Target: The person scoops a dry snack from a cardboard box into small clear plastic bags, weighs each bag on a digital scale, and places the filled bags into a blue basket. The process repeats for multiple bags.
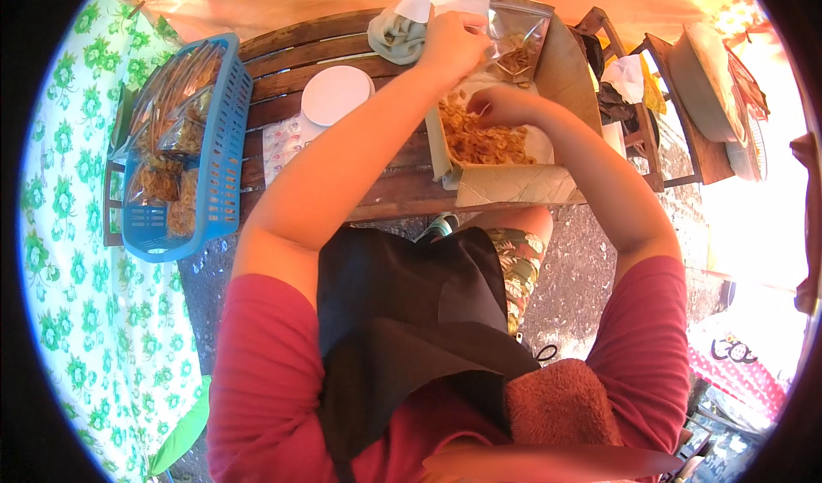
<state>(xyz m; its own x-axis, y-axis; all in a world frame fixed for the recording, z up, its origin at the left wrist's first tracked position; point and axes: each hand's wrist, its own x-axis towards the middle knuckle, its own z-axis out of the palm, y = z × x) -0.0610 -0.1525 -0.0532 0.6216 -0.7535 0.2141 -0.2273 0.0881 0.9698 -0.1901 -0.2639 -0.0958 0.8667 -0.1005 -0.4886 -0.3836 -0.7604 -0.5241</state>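
Observation:
A cardboard box [514, 184] with its flaps folded out sits on the slatted wooden table, lined with pale paper. Thin orange-brown chips [478, 139] are heaped inside it. My right hand [510, 106] reaches into the box with bent fingers at the heap; its fingertips are partly hidden. At the far side, my left hand [454, 43] is curled beside the left edge of a clear plastic zip pouch [523, 30]. The pouch stands tilted against the box wall with some chips at its bottom. Whether the left fingers grip the pouch or chips is unclear.
On the left, a blue plastic basket [221, 155] holds several filled clear bags [183, 104]. A white round lid [337, 96] lies on the wooden table [276, 59], near a bunched grey cloth [398, 36]. A wooden chair [642, 142] and large basin [706, 85] stand right.

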